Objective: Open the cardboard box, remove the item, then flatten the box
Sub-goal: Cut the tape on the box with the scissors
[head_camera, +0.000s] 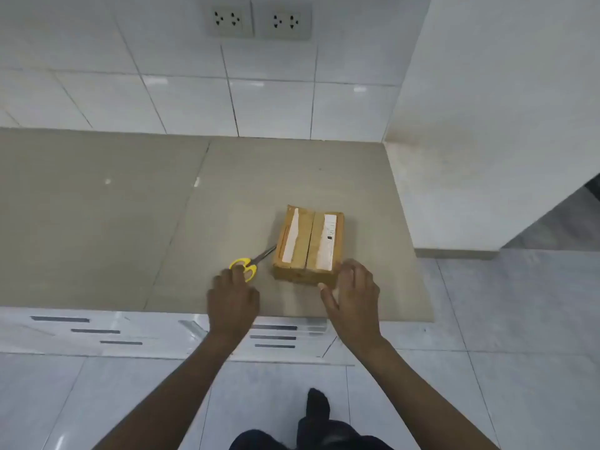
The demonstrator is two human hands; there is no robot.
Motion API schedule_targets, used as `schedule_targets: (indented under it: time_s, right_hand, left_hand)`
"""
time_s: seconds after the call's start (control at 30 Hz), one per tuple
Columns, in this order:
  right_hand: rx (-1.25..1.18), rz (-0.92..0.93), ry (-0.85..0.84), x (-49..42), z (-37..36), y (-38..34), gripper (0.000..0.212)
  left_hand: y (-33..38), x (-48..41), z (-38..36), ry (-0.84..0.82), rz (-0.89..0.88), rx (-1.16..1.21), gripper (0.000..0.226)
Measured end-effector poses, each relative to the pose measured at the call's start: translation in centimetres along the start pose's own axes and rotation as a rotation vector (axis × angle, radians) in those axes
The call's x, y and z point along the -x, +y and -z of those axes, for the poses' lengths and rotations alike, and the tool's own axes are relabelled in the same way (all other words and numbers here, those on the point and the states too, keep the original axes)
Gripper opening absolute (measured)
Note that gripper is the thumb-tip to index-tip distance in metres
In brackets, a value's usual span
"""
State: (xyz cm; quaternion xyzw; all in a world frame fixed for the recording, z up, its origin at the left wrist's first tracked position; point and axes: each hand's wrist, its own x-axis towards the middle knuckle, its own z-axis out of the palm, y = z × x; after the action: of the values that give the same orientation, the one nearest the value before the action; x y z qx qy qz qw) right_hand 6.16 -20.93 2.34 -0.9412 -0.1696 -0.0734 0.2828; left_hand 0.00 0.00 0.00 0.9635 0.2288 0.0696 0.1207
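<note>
A small brown cardboard box (308,245) lies closed on the beige counter (130,222), with torn white label strips on its top flaps and a seam down the middle. Yellow-handled scissors (249,264) lie just left of the box, blades pointing at its left side. My left hand (232,297) rests over the scissors' handles, fingers curled onto them; the scissors still lie flat on the counter. My right hand (352,293) is spread open at the box's near right corner, fingertips touching its edge.
A white tiled wall (259,92) with two sockets (259,21) backs the counter. A white pillar (487,125) bounds the counter's right end. The counter's front edge runs just under my wrists, with white cabinet fronts (97,329) below.
</note>
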Motion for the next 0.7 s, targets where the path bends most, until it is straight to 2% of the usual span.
schedule_targets:
  time_s: [0.07, 0.13, 0.2, 0.27, 0.37, 0.47, 0.53, 0.6, 0.7]
  right_hand:
    - [0.081, 0.113, -0.053, -1.2, -0.7, 0.0, 0.046]
    - [0.178, 0.207, -0.121, -2.4, -1.6, 0.2, 0.057]
    - [0.219, 0.232, -0.192, -3.4, -2.4, 0.6, 0.062]
    - [0.224, 0.248, -0.206, -4.1, -2.8, 1.3, 0.058]
    - [0.191, 0.275, -0.204, -5.1, -2.9, 2.5, 0.049]
    - [0.157, 0.271, -0.190, -6.1, -2.5, 3.9, 0.047]
    - [0.135, 0.269, -0.188, -6.7, -2.0, 4.9, 0.047]
    - [0.093, 0.282, -0.217, -7.3, -1.7, 5.6, 0.048]
    - [0.021, 0.300, -0.251, -7.8, -1.5, 6.3, 0.049]
  left_hand:
    - [-0.8, -1.4, 0.2, -0.079, 0.087, -0.088, 0.062]
    - [-1.8, -2.5, -0.1, -0.166, 0.044, -0.166, 0.067]
    - [-1.9, -3.5, -0.7, -0.194, -0.006, -0.208, 0.056]
    - [-0.7, -3.8, -0.7, -0.143, -0.024, -0.208, 0.036]
    - [0.8, -4.4, -0.5, -0.131, -0.081, -0.359, 0.013]
    - [1.6, -5.1, 0.5, -0.106, -0.113, -0.410, 0.004]
    - [1.3, -5.9, 1.0, -0.095, -0.014, -0.318, 0.004]
    - [0.9, -6.9, 1.4, -0.079, 0.049, -0.065, 0.015]
    - [1.7, -7.0, 1.8, 0.025, -0.142, 0.198, 0.016]
